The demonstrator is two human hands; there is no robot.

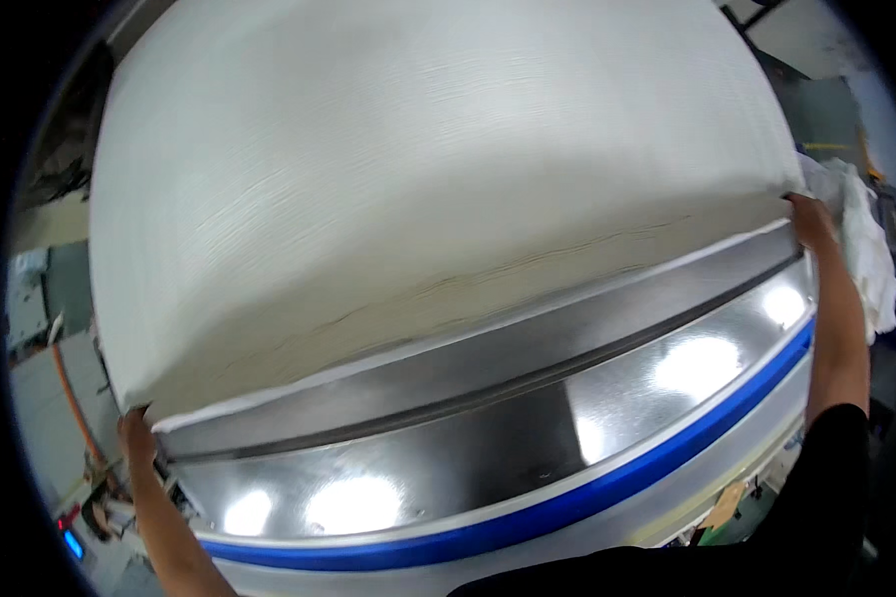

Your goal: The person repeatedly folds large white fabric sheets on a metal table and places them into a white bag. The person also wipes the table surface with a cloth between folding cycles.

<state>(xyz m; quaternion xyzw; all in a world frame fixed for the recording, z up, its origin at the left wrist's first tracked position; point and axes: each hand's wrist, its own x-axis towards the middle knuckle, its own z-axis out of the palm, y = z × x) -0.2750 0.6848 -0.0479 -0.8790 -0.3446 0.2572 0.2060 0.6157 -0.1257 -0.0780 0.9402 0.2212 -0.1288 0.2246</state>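
A wide sheet of white fabric (448, 129) spreads over most of the view, with fine wrinkles across it and small folds along its near edge. At the sheet's lower left corner, my left hand (136, 438) is closed on the edge of the fabric. My right hand (812, 221) grips the opposite corner, farther up at the right. Between my hands the near edge runs slantwise, just beyond a grey metal strip (488, 343). Both arms are stretched wide apart, and my fingertips are partly hidden by the cloth.
Nearer to me lies a shiny metal surface (468, 453) with a dark gap behind it and a blue band (528, 527) along its front. White crumpled cloth (866, 249) hangs at the right. An orange hose (70, 398) runs down at the left.
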